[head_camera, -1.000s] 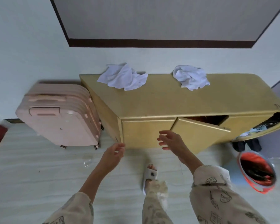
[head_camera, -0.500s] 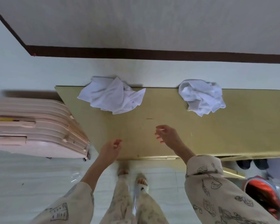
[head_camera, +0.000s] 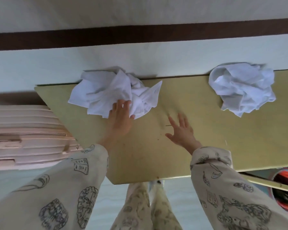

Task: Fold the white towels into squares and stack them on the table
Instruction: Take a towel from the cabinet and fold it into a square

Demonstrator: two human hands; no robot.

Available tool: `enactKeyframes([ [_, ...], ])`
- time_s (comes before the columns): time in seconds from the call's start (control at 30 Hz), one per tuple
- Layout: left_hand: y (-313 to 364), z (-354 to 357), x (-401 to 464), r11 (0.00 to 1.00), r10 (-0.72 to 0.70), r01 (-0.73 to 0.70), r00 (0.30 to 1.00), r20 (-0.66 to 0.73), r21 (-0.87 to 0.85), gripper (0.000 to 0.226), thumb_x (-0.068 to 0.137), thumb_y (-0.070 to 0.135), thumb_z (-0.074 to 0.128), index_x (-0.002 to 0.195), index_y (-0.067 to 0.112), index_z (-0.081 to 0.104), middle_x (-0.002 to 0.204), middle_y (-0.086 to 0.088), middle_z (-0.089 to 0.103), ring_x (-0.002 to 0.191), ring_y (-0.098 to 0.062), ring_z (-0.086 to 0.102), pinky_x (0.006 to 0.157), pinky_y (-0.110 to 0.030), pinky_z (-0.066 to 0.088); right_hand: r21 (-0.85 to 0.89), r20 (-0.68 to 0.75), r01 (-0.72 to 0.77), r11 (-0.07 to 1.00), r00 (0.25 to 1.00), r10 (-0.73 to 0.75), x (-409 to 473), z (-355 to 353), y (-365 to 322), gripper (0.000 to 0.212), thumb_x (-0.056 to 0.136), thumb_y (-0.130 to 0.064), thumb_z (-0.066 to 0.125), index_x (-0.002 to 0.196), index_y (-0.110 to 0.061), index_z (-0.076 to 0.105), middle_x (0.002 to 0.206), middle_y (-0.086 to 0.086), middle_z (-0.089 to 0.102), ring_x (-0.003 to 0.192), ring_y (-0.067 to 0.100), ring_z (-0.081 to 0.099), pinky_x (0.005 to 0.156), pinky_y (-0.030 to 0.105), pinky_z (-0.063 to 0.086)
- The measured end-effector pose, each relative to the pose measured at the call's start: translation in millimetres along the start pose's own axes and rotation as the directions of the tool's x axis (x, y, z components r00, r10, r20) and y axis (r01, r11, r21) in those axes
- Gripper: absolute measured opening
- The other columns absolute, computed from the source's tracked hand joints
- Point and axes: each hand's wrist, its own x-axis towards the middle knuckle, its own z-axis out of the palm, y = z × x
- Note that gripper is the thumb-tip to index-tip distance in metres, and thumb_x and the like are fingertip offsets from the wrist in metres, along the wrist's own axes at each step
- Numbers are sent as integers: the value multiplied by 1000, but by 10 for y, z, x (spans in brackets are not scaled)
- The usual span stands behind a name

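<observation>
Head view:
Left hand [head_camera: 119,117]: my fingers lay nearly straight on the near edge of the left towel [head_camera: 113,93], touching it, not gripping.
Right hand [head_camera: 181,130]: spread wide above the table [head_camera: 206,143], holding nothing, somewhat blurred.
Right towel [head_camera: 242,91]: crumpled at the far edge, well apart from both hands.
Suitcase [head_camera: 28,136]: pink, just left of the table.
Bucket [head_camera: 286,190]: red, at the lower right.

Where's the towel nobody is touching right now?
Head view, far right: the crumpled towel lies at the yellow table's back edge by the wall, well clear of both hands.
</observation>
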Motion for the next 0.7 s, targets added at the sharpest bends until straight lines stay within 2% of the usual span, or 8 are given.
enactKeyframes([
  [0.1,-43,182,37,974,-22,13,999,35,227,38,80,27,67,111,10,52,111,-11,52,107,-30,48,85,-41,38,-44,9,-12,999,1000,12,46,91,5,86,88,-47,54,146,-38,-10,154,7,-24,142,30,-20,112,56,12],
  [0.2,-109,201,48,974,-14,28,998,-64,224,17,82,17,63,98,9,61,101,-10,57,100,-30,50,83,-41,37,-22,39,-5,1000,999,6,77,64,31,87,88,-45,54,145,-39,-12,153,6,-28,141,29,-24,112,57,10],
  [0.3,-130,60,113,997,-30,37,993,-115,62,15,89,16,54,99,6,61,103,-11,59,103,-29,50,86,-37,33,32,57,-8,999,998,6,77,54,29,87,88,-45,55,146,-39,-10,152,4,-29,140,28,-25,112,60,9],
  [0.4,-40,-248,87,954,-69,18,985,-159,-298,12,90,15,54,96,4,57,92,-5,61,89,-18,54,75,-24,34,94,71,-20,995,997,13,65,-9,25,83,87,-48,55,147,-39,-3,154,2,-25,142,25,-22,112,60,9],
  [0.5,122,-636,53,900,-35,-60,977,-208,-431,13,92,15,53,98,4,52,84,4,54,80,-13,51,67,-13,30,335,56,-38,941,998,21,12,-291,-45,81,86,-47,56,148,-32,7,158,1,-3,145,23,2,112,59,13],
  [0.53,205,-791,39,896,-4,-98,974,-228,-433,14,93,16,52,99,4,52,83,4,54,78,-13,50,65,-12,30,434,-13,12,901,1000,-7,-33,-426,-95,83,86,-45,58,149,-28,7,158,3,5,144,23,10,113,56,15],
  [0.6,395,-1087,10,892,55,-159,968,-246,-423,16,94,19,51,101,5,53,77,4,53,71,-14,50,63,-14,31,526,-206,220,821,970,-128,-197,-745,-241,87,85,-39,62,149,-22,6,157,3,11,143,20,15,115,46,18],
  [0.7,740,-1437,-71,884,113,-193,972,-206,-427,12,93,23,51,100,14,56,71,11,53,67,-6,51,63,-19,36,378,-436,513,771,833,-341,-561,-1184,-408,95,81,-38,67,148,-28,0,157,-1,5,144,16,8,116,39,15],
])
